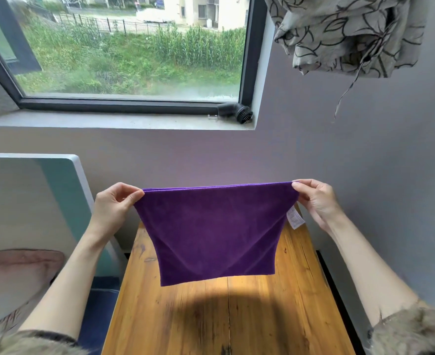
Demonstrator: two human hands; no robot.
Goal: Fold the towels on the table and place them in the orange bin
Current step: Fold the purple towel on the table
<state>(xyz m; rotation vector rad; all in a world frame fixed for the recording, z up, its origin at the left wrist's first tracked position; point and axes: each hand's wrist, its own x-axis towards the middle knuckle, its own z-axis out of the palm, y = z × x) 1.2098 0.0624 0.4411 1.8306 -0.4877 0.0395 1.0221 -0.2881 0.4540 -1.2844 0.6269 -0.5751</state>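
Note:
A purple towel (215,231) hangs stretched in the air above the wooden table (226,316). My left hand (111,208) pinches its upper left corner and my right hand (316,198) pinches its upper right corner. The top edge is pulled taut between them. A white label (295,219) shows at the towel's right side. The lower edge hangs free just above the tabletop. No orange bin is in view.
The table stands against a grey wall below a window sill that holds a black brush head (236,114). A headboard (44,201) and a pink pillow (14,272) lie to the left. A patterned curtain (344,34) hangs at the upper right.

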